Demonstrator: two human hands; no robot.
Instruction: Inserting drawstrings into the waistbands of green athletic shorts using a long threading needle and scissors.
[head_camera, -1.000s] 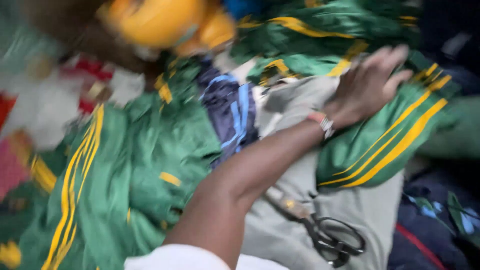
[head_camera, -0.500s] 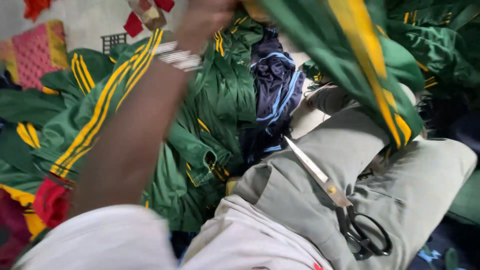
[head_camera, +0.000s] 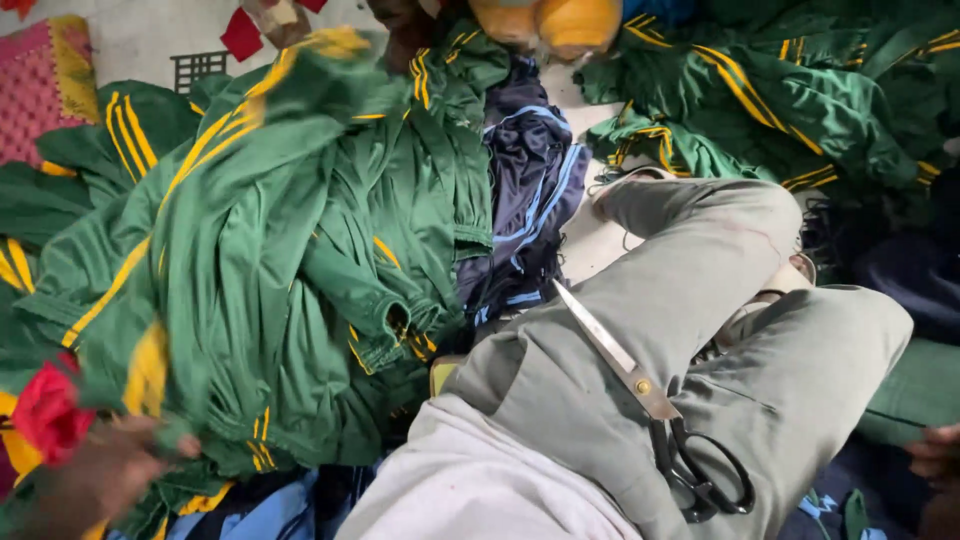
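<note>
My left hand (head_camera: 95, 485) is low at the left edge, blurred, gripping the hem of a green garment with yellow stripes (head_camera: 250, 260) that is spread across a heap of similar clothes. A red cloth piece (head_camera: 48, 415) sits just above that hand. Large metal scissors with black handles (head_camera: 650, 400) lie shut on my grey trouser leg (head_camera: 720, 260). My right hand (head_camera: 935, 455) only shows as a few fingers at the lower right edge, beside dark cloth; its grip is hidden.
A navy garment with light blue stripes (head_camera: 530, 190) lies between the green heaps. More green and yellow clothes (head_camera: 760, 90) pile up at the upper right. A pink patterned mat (head_camera: 40, 90) is at the top left, a yellow round object (head_camera: 545, 20) at the top.
My left arm has swung from the right-hand pile up and across to the lower left, carrying the green striped garment and laying it over the left heap. The scissors stayed on my leg.
</note>
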